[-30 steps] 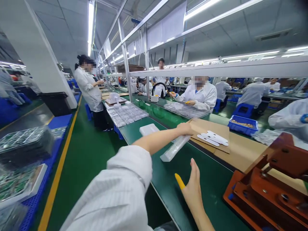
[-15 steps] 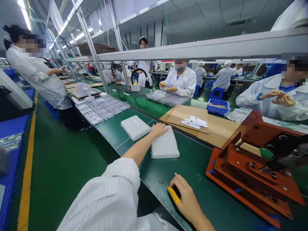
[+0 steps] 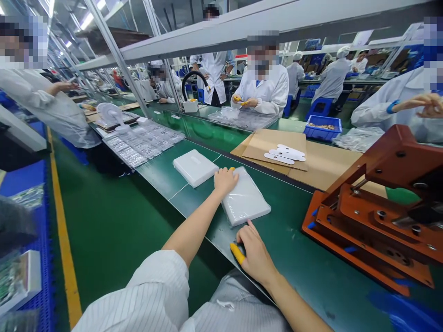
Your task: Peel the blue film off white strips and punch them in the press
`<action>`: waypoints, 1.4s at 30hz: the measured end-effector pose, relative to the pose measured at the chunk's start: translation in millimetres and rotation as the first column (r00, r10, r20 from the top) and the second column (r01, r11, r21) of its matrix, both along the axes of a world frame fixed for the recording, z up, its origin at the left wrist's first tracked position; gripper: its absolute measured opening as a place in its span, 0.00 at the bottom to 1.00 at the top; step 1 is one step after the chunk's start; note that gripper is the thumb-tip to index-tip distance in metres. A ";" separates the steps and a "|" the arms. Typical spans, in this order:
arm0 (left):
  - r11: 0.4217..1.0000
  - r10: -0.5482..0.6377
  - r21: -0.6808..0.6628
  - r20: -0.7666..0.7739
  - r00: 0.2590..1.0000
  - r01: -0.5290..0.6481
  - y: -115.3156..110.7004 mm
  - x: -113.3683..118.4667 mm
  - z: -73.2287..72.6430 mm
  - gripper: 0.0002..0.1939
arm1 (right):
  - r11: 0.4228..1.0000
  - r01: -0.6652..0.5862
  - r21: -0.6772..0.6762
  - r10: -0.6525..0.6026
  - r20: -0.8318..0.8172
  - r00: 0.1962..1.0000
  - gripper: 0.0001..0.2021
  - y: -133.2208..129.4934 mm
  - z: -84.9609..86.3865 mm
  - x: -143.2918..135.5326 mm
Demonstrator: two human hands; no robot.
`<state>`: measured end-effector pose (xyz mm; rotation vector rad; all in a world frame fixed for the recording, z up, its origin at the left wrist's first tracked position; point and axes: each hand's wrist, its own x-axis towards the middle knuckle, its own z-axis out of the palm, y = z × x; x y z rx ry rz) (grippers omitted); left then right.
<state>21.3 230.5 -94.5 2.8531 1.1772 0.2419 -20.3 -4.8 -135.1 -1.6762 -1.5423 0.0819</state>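
A flat white box in clear plastic wrap lies on the green worktop. My left hand grips its far left end, and a yellow finger cot shows at the fingertips. Just short of the near edge is my right hand. Its index fingertip touches or almost touches that edge, while the thumb, in a yellow finger cot, stands apart from the fingers and nothing is held. A second white wrapped box rests beyond my left hand, across a white line on the worktop.
An orange-brown metal fixture occupies the right side. Behind the boxes, white strips lie on cardboard, near a blue bin. Clear trays sit at the far left. A shelf rail crosses overhead. Co-workers surround the benches.
The gripped box has turned, its near end swinging right. My right hand has moved up to the box's near edge. The camera view has tilted downward.
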 end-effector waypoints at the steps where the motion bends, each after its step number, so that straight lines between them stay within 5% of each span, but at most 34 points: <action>1: 1.000 0.002 0.004 0.001 1.000 -0.002 0.0 -0.2 -0.4 0.24 | 1.000 -0.005 0.003 0.005 -0.002 1.000 0.07 1.8 0.7 1.1; 7: 0.999 -0.031 0.012 0.006 1.000 0.031 -4.5 1.2 -2.5 0.24 | 0.999 -0.038 -0.004 0.038 -0.016 0.999 0.05 14.8 7.2 7.9; 11: 1.000 -0.031 -0.003 0.021 0.999 0.031 -7.0 3.6 -0.4 0.23 | 0.998 -0.059 -0.007 0.059 0.007 0.998 0.03 -0.3 5.7 6.3; 16: 1.000 0.018 0.017 0.071 0.997 -0.019 -10.2 1.7 -2.2 0.21 | 0.922 0.386 0.023 -0.387 0.019 0.922 0.13 -19.7 -5.7 19.1; 20: 0.999 0.029 0.030 0.086 0.996 -0.032 -13.1 -0.5 -4.1 0.19 | 0.853 0.521 0.033 -0.516 0.213 0.830 0.24 -5.4 -5.3 29.5; 28: 0.997 -0.005 0.072 0.125 0.992 -0.004 -13.8 -4.6 -1.9 0.17 | 0.864 0.502 0.027 -0.480 0.346 0.806 0.19 18.0 -4.5 39.1; 42: 0.999 0.019 0.029 0.137 0.990 -0.023 -16.3 -7.8 -0.4 0.16 | 0.908 0.408 0.094 -0.407 0.422 0.810 0.19 12.6 -20.3 41.8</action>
